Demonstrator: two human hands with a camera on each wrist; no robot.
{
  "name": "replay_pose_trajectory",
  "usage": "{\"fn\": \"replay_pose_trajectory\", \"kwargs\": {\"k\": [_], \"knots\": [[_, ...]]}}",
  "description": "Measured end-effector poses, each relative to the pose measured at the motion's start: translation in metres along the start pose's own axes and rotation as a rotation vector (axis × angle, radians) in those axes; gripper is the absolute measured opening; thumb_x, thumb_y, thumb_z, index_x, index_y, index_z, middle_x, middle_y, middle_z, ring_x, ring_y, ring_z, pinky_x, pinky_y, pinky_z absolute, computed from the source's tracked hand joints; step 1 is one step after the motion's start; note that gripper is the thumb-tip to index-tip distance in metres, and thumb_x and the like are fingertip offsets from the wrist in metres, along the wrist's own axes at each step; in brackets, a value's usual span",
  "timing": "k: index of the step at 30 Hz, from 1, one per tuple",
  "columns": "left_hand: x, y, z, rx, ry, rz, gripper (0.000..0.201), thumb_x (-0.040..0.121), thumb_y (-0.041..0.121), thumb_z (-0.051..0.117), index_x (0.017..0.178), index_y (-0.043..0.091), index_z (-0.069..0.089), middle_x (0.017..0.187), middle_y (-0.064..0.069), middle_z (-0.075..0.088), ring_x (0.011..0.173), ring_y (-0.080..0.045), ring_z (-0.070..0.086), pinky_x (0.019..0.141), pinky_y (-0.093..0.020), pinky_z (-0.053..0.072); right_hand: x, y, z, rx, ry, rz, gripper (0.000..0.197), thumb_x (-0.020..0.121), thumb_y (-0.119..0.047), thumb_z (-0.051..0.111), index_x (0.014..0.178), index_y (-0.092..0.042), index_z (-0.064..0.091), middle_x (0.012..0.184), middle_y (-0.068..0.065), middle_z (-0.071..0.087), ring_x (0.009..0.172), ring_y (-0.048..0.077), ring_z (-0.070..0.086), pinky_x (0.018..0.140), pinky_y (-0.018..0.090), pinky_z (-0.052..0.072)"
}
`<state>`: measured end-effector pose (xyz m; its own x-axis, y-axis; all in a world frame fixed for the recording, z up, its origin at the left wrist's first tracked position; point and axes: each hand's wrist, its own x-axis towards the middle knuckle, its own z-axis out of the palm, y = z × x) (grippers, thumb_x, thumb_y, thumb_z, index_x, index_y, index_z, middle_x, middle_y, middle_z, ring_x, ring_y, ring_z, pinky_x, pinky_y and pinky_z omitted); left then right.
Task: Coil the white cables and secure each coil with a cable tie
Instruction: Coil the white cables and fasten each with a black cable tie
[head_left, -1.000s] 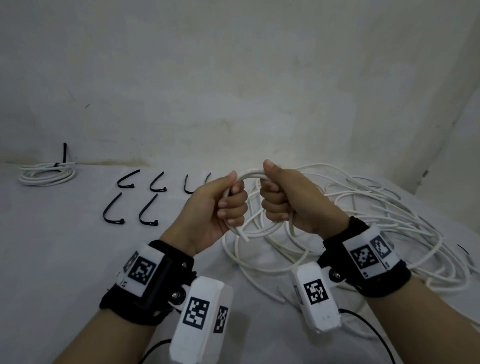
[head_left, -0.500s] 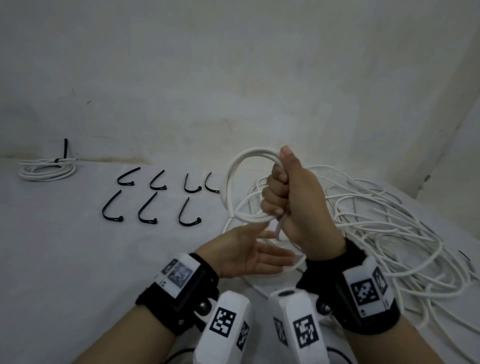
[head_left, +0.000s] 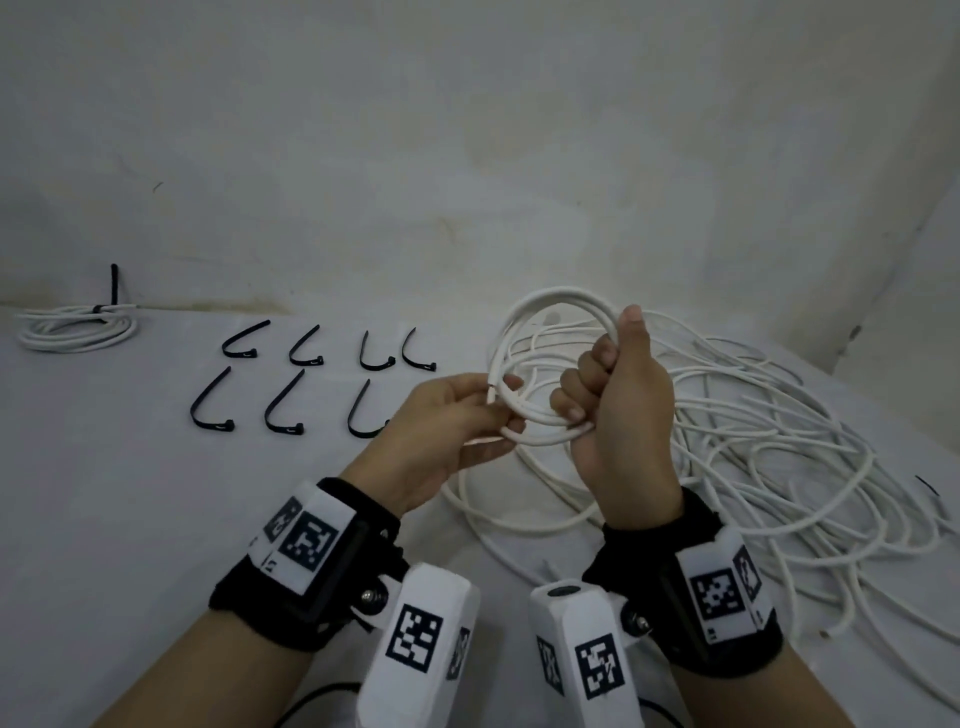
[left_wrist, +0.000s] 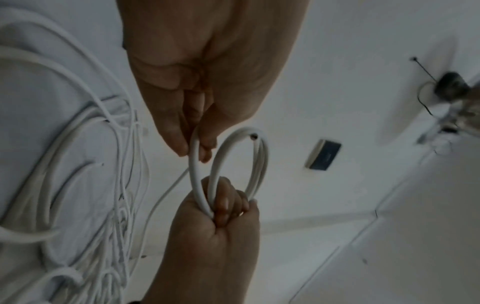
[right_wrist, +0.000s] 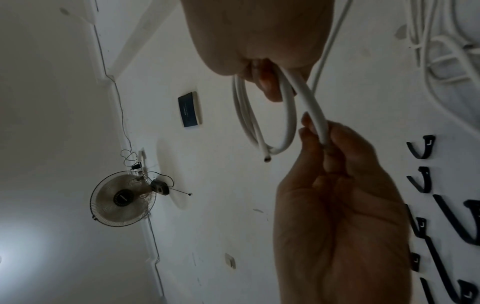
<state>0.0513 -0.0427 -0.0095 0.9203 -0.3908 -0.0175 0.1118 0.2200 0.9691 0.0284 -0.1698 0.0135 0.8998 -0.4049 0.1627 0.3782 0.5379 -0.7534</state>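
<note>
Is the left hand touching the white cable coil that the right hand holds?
Touching. In the left wrist view, left hand fingertips pinch a strand of the coil.

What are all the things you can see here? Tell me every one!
Coil being wound: one, white, held up between both hands.
Loose cable pile: one tangle, white, on the table to the right.
Finished coil: one, white, far left by the wall, bound with a black tie.
Cable ties: seven, black, in two rows on the table, left of the hands.
Table: one, white.
Fan: one, on the wall, seen from the right wrist.
Wrist cameras: two, white with black markers.
Left hand: pinches the cable.
Right hand: grips the coil's loops.
</note>
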Motion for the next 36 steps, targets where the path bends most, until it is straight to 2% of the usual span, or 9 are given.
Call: {"fn": "replay_pose_trajectory", "kwargs": {"k": [3, 7, 14, 19, 22, 25, 28, 32, 36], "knots": [[-0.003, 0.001, 0.005, 0.071, 0.055, 0.141, 0.028, 0.09, -0.007, 0.051, 0.094, 0.015, 0.068, 0.084, -0.009, 0.064, 0.077, -0.014, 0.063, 0.067, -0.02, 0.056, -0.001, 0.001, 0.0, 0.004, 0.061, -0.02, 0.046, 0.101, -0.037, 0.04, 0.061, -0.017, 0.032, 0.042, -0.007, 0.02, 0.033, 0.007, 0.017, 0.034, 0.017, 0.021], [-0.005, 0.0, 0.009, 0.019, 0.126, 0.246, 0.029, 0.092, -0.005, 0.048, 0.092, 0.016, 0.069, 0.07, 0.005, 0.064, 0.071, -0.008, 0.062, 0.066, -0.021, 0.055, -0.003, -0.001, 0.001, 0.015, 0.093, -0.041, 0.046, 0.101, -0.037, 0.04, 0.061, -0.016, 0.033, 0.041, -0.007, 0.021, 0.033, 0.008, 0.017, 0.035, 0.018, 0.021], [-0.007, -0.001, 0.009, -0.085, 0.075, 0.35, 0.025, 0.093, -0.003, 0.046, 0.103, 0.009, 0.066, 0.078, 0.002, 0.069, 0.073, -0.006, 0.064, 0.069, -0.021, 0.053, 0.003, -0.001, -0.003, -0.024, 0.086, 0.014, 0.045, 0.101, -0.037, 0.041, 0.061, -0.017, 0.032, 0.042, -0.007, 0.02, 0.033, 0.007, 0.017, 0.034, 0.017, 0.021], [-0.007, 0.002, 0.005, -0.038, 0.082, 0.289, 0.026, 0.096, 0.005, 0.042, 0.099, 0.009, 0.067, 0.068, 0.005, 0.06, 0.064, -0.006, 0.053, 0.066, -0.021, 0.05, 0.004, 0.003, -0.006, -0.089, 0.039, 0.053, 0.046, 0.101, -0.036, 0.04, 0.061, -0.017, 0.03, 0.044, -0.007, 0.019, 0.034, 0.007, 0.016, 0.033, 0.018, 0.02], [-0.003, 0.004, -0.004, 0.051, 0.139, 0.28, 0.028, 0.097, 0.018, 0.045, 0.106, 0.003, 0.066, 0.08, 0.001, 0.058, 0.065, -0.006, 0.05, 0.07, -0.026, 0.047, 0.0, 0.005, -0.005, -0.115, -0.003, 0.085, 0.046, 0.102, -0.036, 0.04, 0.06, -0.018, 0.029, 0.044, -0.007, 0.018, 0.034, 0.007, 0.016, 0.034, 0.018, 0.019], [-0.004, 0.005, -0.007, 0.065, 0.104, 0.261, 0.027, 0.099, 0.021, 0.043, 0.099, 0.006, 0.065, 0.091, -0.008, 0.061, 0.076, -0.011, 0.056, 0.072, -0.027, 0.051, -0.001, 0.007, -0.005, -0.151, -0.047, 0.148, 0.047, 0.102, -0.035, 0.04, 0.06, -0.017, 0.03, 0.044, -0.007, 0.019, 0.034, 0.007, 0.017, 0.034, 0.018, 0.018], [-0.007, 0.007, -0.008, -0.032, -0.003, 0.204, 0.032, 0.101, 0.022, 0.037, 0.106, 0.006, 0.064, 0.08, -0.002, 0.066, 0.067, -0.012, 0.06, 0.064, -0.025, 0.055, 0.001, 0.007, -0.006, -0.188, -0.082, 0.212, 0.047, 0.101, -0.036, 0.041, 0.06, -0.017, 0.031, 0.043, -0.007, 0.02, 0.034, 0.007, 0.018, 0.034, 0.018, 0.019], [-0.006, 0.008, -0.011, -0.109, -0.081, 0.163, 0.036, 0.1, 0.024, 0.034, 0.117, 0.002, 0.058, 0.069, 0.001, 0.056, 0.052, -0.01, 0.052, 0.059, -0.024, 0.051, 0.002, 0.008, -0.007, -0.23, -0.131, 0.279, 0.045, 0.101, -0.037, 0.04, 0.061, -0.017, 0.03, 0.043, -0.007, 0.019, 0.034, 0.007, 0.018, 0.035, 0.018, 0.019], [-0.005, 0.007, -0.014, -0.212, -0.143, 0.113, 0.036, 0.1, 0.023, 0.032, 0.116, 0.001, 0.055, 0.062, 0.003, 0.048, 0.047, -0.009, 0.046, 0.056, -0.023, 0.049, 0.002, 0.014, -0.008, -0.264, -0.178, 0.318, 0.044, 0.101, -0.038, 0.039, 0.064, -0.017, 0.03, 0.044, -0.006, 0.019, 0.034, 0.007, 0.018, 0.036, 0.018, 0.021]]}}
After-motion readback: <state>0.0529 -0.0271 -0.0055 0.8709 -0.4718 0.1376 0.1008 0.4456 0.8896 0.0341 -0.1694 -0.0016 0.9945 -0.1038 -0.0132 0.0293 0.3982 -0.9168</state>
